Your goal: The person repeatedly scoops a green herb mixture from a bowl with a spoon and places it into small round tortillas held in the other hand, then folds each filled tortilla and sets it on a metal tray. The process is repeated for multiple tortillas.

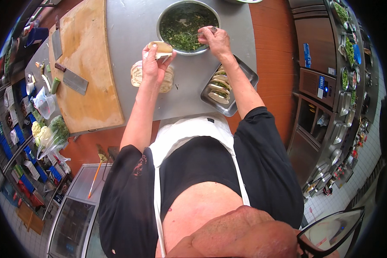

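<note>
My left hand (154,64) is closed around a pale folded bun (162,48), held up just left of the bowl's near rim. A steel bowl (159,26) holds chopped green filling (182,32). Over the bowl's right side, my right hand (215,41) pinches a small metal utensil; its lower end is hard to make out against the greens. Below my left hand lie stacked pale flat buns (167,79), partly hidden by the wrist. Under my right forearm, a metal tray (232,111) carries a row of folded buns (219,91) with green filling showing.
A large wooden board (88,47) on the left bears two cleavers (75,81) (56,45). Beside it are a cucumber piece (55,85) and bagged vegetables (58,129). The steel table (131,26) ends close before my apron. Shelving with containers (346,79) stands at right.
</note>
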{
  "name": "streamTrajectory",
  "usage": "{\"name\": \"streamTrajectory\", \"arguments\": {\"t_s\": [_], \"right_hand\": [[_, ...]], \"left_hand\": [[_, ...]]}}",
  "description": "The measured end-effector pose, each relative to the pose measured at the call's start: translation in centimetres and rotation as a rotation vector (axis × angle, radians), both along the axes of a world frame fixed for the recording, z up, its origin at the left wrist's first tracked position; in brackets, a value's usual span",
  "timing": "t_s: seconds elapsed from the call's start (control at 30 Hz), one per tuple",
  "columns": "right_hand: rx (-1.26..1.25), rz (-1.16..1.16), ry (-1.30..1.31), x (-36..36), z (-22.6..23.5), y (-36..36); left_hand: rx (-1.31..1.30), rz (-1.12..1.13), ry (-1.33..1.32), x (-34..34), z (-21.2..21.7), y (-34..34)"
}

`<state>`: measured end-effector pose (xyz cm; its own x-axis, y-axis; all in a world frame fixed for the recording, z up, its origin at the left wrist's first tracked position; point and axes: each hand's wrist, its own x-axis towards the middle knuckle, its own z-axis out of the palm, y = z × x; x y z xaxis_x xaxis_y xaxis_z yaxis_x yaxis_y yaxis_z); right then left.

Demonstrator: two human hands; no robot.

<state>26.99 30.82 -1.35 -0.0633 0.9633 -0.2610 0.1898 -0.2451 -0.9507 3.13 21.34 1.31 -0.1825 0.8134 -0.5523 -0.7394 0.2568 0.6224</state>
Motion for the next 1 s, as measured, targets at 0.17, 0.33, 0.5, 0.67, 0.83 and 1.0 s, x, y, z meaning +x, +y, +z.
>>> {"name": "streamTrajectory", "arguments": {"t_s": [0.17,0.33,0.5,0.67,0.83,1.0], "right_hand": [[-0.036,-0.048,0.164,1.1,0.2,0.5],[-0.097,-0.161,0.395,3.8,2.7,-0.1],[0.049,-0.176,0.478,4.6,8.4,-1.6],[0.263,-0.087,0.41,2.9,12.4,-3.4],[0.403,0.017,0.232,1.0,12.0,-4.1],[0.56,0.058,0.062,1.6,12.2,-4.9]], "left_hand": [[0.015,-0.004,0.017,-0.8,0.6,0.8],[-0.012,0.009,0.056,-0.4,1.2,2.6],[-0.057,0.014,0.02,1.6,1.3,5.4],[-0.093,-0.01,-0.023,4.1,1.1,6.9],[-0.05,-0.073,-0.045,4.6,0.8,7.4],[-0.008,-0.06,-0.065,4.6,0.5,7.2]]}}
